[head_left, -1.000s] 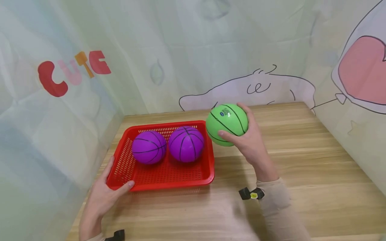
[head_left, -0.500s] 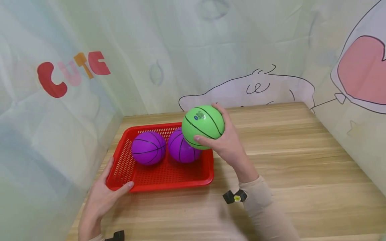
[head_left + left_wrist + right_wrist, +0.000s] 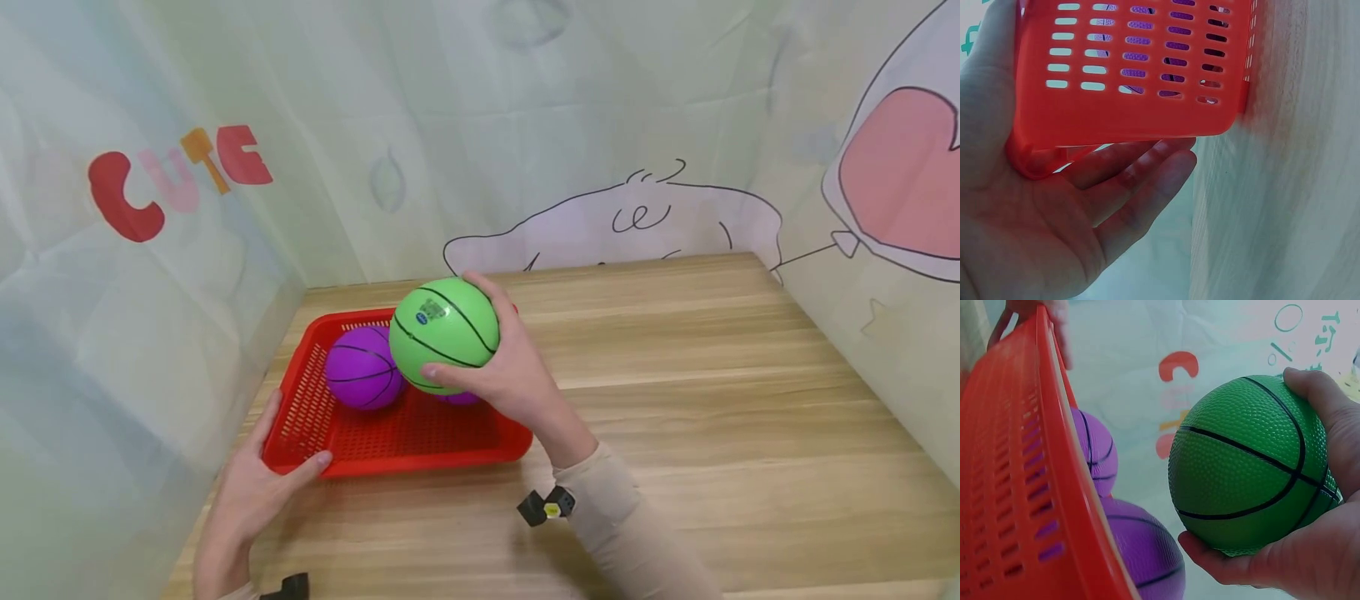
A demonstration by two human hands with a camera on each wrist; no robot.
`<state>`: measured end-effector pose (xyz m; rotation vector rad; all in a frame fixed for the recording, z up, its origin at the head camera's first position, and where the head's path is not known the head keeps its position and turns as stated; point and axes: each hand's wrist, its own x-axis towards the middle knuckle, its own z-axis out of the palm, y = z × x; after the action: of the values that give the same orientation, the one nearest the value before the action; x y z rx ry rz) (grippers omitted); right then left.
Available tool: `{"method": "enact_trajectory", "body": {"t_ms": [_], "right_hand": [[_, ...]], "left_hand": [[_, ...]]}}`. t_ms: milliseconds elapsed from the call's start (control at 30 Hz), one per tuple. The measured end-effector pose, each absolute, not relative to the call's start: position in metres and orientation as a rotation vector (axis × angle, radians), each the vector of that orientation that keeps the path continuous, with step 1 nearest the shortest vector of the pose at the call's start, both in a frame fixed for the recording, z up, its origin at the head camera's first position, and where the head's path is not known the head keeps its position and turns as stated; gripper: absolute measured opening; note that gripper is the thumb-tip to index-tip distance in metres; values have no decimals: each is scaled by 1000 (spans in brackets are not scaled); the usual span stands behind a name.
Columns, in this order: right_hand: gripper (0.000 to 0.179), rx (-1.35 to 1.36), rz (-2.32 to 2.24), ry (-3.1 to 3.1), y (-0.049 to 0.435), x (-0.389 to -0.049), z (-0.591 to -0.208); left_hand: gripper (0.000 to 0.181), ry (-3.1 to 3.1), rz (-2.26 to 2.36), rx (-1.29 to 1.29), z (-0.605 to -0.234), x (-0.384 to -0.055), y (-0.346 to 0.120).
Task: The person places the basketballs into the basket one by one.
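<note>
My right hand (image 3: 517, 379) grips a green toy basketball (image 3: 442, 333) from its right side, thumb in front and fingers behind. The ball is held above the red plastic basket (image 3: 420, 462), which stands on the table. Inside the basket sit two purple toy basketballs (image 3: 363, 367); the right one is mostly hidden behind the green ball. In the right wrist view the green ball (image 3: 1247, 469) hangs beside the basket's rim, apart from the purple balls. My left hand (image 3: 251, 492) holds the basket's near left corner, thumb over the rim and fingers along the outer wall (image 3: 1129, 119).
The wood-grain table (image 3: 712, 417) extends to the right of the basket. A printed curtain (image 3: 375, 125) hangs along the back and both sides, close to the basket on the left. Black wrist cameras (image 3: 547, 506) sit at both wrists.
My right hand has carried the green ball leftward from beside the basket's right edge to above its middle, covering the right purple ball. The left hand and basket have stayed in place.
</note>
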<state>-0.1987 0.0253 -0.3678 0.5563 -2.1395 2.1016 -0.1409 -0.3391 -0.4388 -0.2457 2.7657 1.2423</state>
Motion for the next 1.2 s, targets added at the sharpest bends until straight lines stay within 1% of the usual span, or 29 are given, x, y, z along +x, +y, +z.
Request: {"method": "enact_trajectory", "body": {"t_ms": [233, 433, 967, 1200], "right_hand": [[106, 647, 2135, -2140, 10, -195, -366], [106, 704, 1986, -2264, -2, -191, -370], [125, 911, 1516, -2489, -26, -183, -400], [126, 949, 1364, -2544, -30, -181, -407]], "left_hand": [[128, 2791, 1263, -201, -439, -140, -340], [127, 2802, 1256, -195, -440, -140, -339], [125, 2829, 1298, -143, -442, -137, -337], [126, 2834, 1267, -155, -442, -137, -339]]}}
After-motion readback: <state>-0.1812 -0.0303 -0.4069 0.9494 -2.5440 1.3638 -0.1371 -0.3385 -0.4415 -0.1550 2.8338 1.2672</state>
